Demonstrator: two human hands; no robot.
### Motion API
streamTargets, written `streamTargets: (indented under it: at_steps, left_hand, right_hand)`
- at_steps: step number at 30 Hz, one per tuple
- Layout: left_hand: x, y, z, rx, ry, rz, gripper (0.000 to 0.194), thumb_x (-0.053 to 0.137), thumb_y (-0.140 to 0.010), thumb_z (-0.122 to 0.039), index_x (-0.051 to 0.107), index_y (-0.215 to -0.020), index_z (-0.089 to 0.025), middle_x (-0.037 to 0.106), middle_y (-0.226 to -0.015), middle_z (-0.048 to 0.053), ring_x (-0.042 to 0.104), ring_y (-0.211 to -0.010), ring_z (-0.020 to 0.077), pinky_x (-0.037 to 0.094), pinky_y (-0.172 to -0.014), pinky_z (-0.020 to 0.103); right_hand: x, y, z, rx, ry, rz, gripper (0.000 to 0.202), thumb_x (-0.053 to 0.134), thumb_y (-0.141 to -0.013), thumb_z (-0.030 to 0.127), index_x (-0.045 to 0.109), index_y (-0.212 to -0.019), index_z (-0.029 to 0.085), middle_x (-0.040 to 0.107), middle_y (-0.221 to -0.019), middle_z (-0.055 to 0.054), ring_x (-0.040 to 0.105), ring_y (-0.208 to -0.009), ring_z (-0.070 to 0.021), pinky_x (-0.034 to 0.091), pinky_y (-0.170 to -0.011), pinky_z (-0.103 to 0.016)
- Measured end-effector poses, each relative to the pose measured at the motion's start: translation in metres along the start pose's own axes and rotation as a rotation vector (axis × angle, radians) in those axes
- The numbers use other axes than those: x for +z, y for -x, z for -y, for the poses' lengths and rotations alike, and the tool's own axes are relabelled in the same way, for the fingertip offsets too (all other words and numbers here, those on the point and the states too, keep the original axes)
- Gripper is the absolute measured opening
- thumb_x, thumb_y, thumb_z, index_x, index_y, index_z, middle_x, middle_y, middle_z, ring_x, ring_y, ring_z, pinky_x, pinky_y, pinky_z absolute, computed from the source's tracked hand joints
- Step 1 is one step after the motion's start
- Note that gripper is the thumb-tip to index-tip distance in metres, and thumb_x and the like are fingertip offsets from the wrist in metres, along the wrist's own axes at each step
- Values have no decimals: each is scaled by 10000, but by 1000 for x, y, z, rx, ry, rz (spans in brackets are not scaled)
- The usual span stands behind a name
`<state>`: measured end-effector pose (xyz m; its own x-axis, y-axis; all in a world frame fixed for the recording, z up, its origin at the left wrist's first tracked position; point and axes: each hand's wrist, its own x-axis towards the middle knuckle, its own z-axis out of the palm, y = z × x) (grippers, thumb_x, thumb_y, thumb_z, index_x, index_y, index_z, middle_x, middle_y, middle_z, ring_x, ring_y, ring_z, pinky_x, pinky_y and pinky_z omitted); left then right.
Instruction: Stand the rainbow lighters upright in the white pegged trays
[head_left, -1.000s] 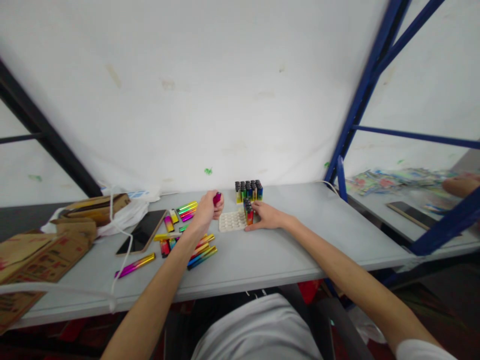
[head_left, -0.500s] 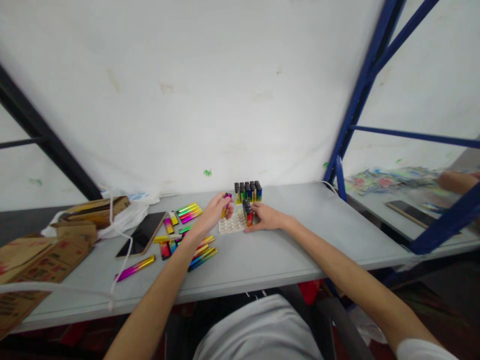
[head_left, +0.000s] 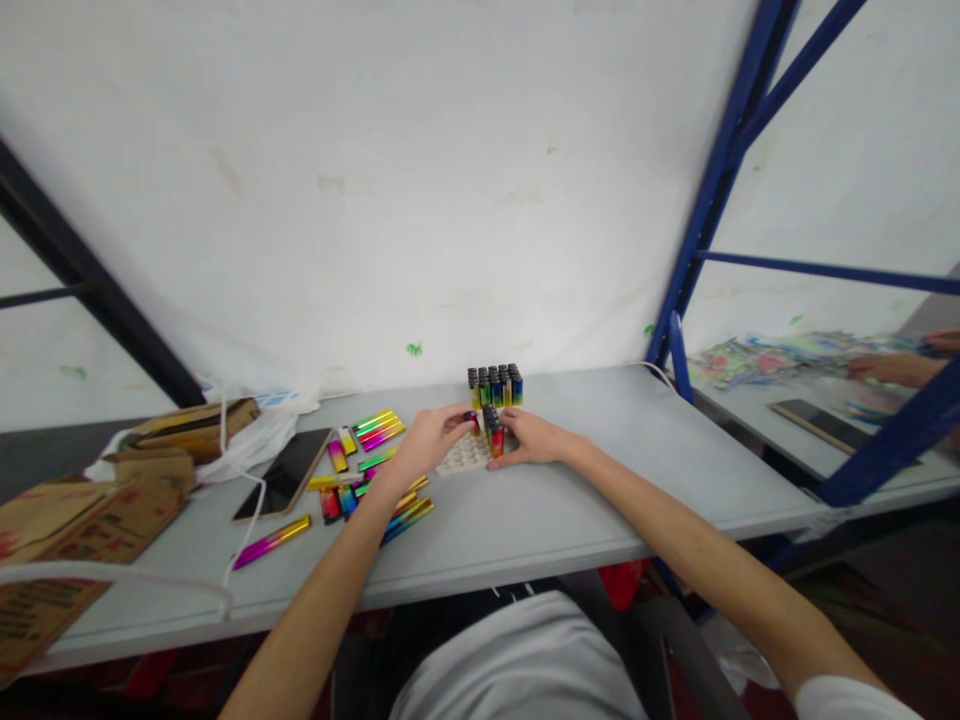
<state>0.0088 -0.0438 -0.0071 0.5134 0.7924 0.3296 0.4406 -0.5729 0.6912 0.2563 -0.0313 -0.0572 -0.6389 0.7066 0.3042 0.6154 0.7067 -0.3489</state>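
Left grip (head_left: 435, 438): head cam shows our thumb and fingers pinched on a purple-topped lighter (head_left: 471, 418), so that one's properly grasped, over the back part of the tray
Right grip (head_left: 531, 437): cupped against the right side of a short row of lighters (head_left: 493, 436), thumb by the near end, fingers toward the far end; honestly we can't tell if it's squeezing or just resting there
Holed tray (head_left: 459, 460): off-white with round hollows, flat on our grey counter (head_left: 600, 490) between both grips; the short row stands upright at its right end, too small for us to tell if it's seated in the hollows
Standing block of lighters (head_left: 496, 386): black tops up, colourful bodies, behind the tray and near the white wall (head_left: 465, 180)
Loose lighters (head_left: 346, 500): shiny gradient ones lying left of the tray, some partly hidden by our forearm
Lone purple-and-yellow lighter (head_left: 271, 542): on its own near the front edge
Phone (head_left: 281, 478): dark screen up, left of the loose ones, white cable (head_left: 259, 478) running along its left side
Cardboard box (head_left: 82, 520): torn-looking, far left
Neighbour's side: past the blue frame (head_left: 705, 215) on our right, a co-worker's hand (head_left: 889, 370) shows, blurry, above another phone (head_left: 814, 428)
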Motion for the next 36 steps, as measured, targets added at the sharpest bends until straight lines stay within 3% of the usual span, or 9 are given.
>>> streamTargets:
  at_steps: [5,11,18,24,28,36]
  left_hand:
    - [0,2,1,-18,4,1,312,622,-933,-464,749,-1077,-218,806,-1063,95,744,-1001,291,560,-894,359]
    - [2,2,-5,-19,-124,-44,235,582,-969,-411,698,-1043,-220,779,-840,67,715,-784,261,498,-726,302]
    - [-2,4,-2,-8,-105,-41,257,575,-979,-433,690,-1094,-234,780,-901,54,693,-813,253,461,-745,292]
    - [2,3,-2,3,-115,52,232,541,-997,-398,671,-1111,-244,775,-880,44,701,-816,252,447,-735,289]
    - [8,1,-1,-46,-153,-31,146,587,-971,-336,661,-1060,-247,740,-765,37,689,-742,261,443,-722,297]
    - [12,1,4,-53,-203,-74,138,501,-1015,-334,599,-1041,-239,730,-844,63,698,-812,268,442,-730,304]
  right_hand:
    - [0,0,1,3,-9,-5,643,846,-764,638,700,-1129,128,651,-1060,-116,631,-979,-292,536,-932,-424]
    - [-1,0,4,0,-22,3,654,852,-766,622,699,-1160,123,656,-1084,-122,631,-1001,-294,529,-942,-419]
    - [-2,0,5,-16,-16,3,642,852,-772,615,693,-1140,114,648,-1061,-117,625,-997,-288,528,-935,-411]
    - [-1,0,7,6,-9,-6,641,859,-756,625,700,-1114,117,650,-1043,-114,622,-952,-282,535,-911,-420]
    - [0,0,5,4,-23,-4,637,848,-761,639,696,-1118,134,650,-1059,-110,629,-967,-282,535,-915,-410]
    - [1,0,6,6,-63,-6,644,866,-753,610,699,-1166,145,663,-1081,-111,625,-977,-285,528,-918,-413]
